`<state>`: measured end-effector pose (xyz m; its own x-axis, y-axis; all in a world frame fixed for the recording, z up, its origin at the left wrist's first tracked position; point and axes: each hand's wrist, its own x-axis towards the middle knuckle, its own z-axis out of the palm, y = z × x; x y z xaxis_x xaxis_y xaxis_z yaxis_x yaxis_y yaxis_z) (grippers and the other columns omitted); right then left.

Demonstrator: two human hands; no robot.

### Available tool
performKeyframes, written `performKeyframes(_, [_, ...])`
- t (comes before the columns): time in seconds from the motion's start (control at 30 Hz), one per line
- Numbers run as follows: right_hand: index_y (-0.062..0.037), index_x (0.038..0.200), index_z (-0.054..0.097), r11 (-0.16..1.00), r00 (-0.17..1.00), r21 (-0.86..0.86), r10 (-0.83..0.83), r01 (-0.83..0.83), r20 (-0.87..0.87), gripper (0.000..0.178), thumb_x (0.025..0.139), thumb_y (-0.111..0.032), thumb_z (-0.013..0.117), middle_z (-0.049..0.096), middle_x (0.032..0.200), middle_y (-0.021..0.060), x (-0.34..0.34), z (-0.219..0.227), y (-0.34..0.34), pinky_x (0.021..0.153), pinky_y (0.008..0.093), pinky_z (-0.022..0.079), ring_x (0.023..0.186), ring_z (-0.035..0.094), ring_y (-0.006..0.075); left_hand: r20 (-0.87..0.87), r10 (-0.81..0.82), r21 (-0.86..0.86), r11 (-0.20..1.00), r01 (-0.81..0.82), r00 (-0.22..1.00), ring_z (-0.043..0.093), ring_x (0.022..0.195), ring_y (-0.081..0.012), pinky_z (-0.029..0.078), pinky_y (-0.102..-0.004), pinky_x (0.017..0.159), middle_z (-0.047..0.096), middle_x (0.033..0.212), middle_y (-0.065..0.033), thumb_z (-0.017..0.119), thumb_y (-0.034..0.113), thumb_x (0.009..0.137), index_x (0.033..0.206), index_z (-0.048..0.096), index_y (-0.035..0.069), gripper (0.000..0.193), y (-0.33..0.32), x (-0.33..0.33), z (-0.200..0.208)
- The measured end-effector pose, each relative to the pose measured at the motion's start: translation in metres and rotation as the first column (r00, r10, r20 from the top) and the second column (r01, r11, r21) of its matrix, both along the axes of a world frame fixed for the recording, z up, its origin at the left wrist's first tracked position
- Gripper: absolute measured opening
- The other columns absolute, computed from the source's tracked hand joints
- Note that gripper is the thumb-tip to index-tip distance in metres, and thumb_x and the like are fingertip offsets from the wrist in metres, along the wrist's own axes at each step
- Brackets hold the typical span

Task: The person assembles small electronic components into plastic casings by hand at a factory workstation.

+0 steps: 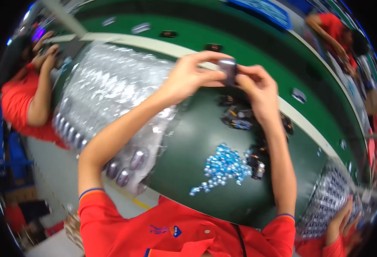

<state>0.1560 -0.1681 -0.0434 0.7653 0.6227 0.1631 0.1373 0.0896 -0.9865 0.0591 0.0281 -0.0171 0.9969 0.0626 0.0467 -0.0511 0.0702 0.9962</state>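
Between my two hands is a glossy dark grey-purple rounded shell-like piece [228, 67], raised above the far edge of the green table. My left hand [190, 76] pinches its left side with thumb and fingers. On its other side, the fingertips and thumb of my right hand [259, 88] close on it. Below my right hand lies a group of small black parts [237, 118] with hints of orange and blue, partly covered by my right forearm. Nearer to me is a loose heap of shiny light-blue beads [225, 166].
Clear plastic blister trays [111, 81] cover the table's left side, with similar dark rounded pieces [124, 175] at their near edge. Beyond a pale rail [308, 120] runs a green conveyor belt [265, 55] carrying scattered parts. People in red shirts work left, far right and lower right.
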Motion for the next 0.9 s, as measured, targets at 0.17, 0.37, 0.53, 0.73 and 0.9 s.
performKeyframes(0.17, [-0.0025,0.132,0.054,0.93,0.808,0.319,0.326,-0.181,-0.49,0.045,0.093,-0.019,0.069,0.061,0.115,0.0065,-0.014,0.01,0.001,0.086,0.0265,0.048,0.096,0.06,0.0151,0.136,-0.096,0.247,0.967,0.06,0.986,0.059,0.111,-0.0173,0.047,-0.0321,0.096,0.059,0.124,-0.0096,0.067,0.01,0.089,0.127,0.063,0.005,0.038,0.009,0.001,0.004])
performKeyframes(0.37, [0.0006,0.131,0.055,0.863,0.794,0.24,0.504,-0.446,-0.339,0.049,0.094,-0.027,0.068,0.061,0.113,0.0067,-0.009,0.015,0.035,0.086,0.0253,0.045,0.09,0.056,0.0152,0.293,-0.077,0.518,0.851,-0.091,0.953,0.056,0.114,-0.019,0.047,-0.0312,0.096,0.057,0.128,-0.0085,0.067,0.01,0.088,0.12,0.068,0.009,0.032,0.036,-0.011,0.004])
performKeyframes(0.53, [-0.0004,0.126,0.061,0.932,0.973,-0.348,0.162,-0.097,0.163,0.04,0.094,-0.023,0.065,0.063,0.113,0.0089,0.041,-0.004,0.028,0.09,0.0268,0.045,0.1,0.057,0.0154,0.18,0.17,0.774,0.583,-0.246,0.969,0.061,0.107,-0.0169,0.049,-0.0324,0.094,0.065,0.116,-0.0068,0.063,0.018,0.094,0.132,0.06,0.011,0.039,0.131,-0.081,0.027])
performKeyframes(0.73, [-0.0023,0.12,0.065,0.726,0.424,-0.424,0.2,0.541,0.883,0.032,0.09,-0.015,0.064,0.068,0.109,0.0114,0.072,-0.018,-0.032,0.093,0.0321,0.047,0.102,0.064,0.0257,0.05,0.682,0.994,0.035,-0.101,0.73,0.064,0.096,-0.0306,0.049,-0.0368,0.083,0.065,0.1,-0.02,0.064,0.002,0.088,0.118,0.058,-0.002,0.03,0.34,-0.266,-0.017])
performKeyframes(0.9, [-0.0012,0.096,0.071,0.838,0.804,-0.542,0.37,-0.071,0.466,0.015,0.083,-0.008,0.07,0.069,0.096,0.0113,-0.051,0.025,-0.047,0.087,0.0362,0.052,0.095,0.065,0.0301,0.095,0.717,0.995,-0.041,-0.094,0.69,0.065,0.09,-0.0311,0.05,-0.0377,0.082,0.066,0.097,-0.0192,0.064,0.002,0.088,0.12,0.058,0.001,0.032,0.344,-0.294,-0.035])
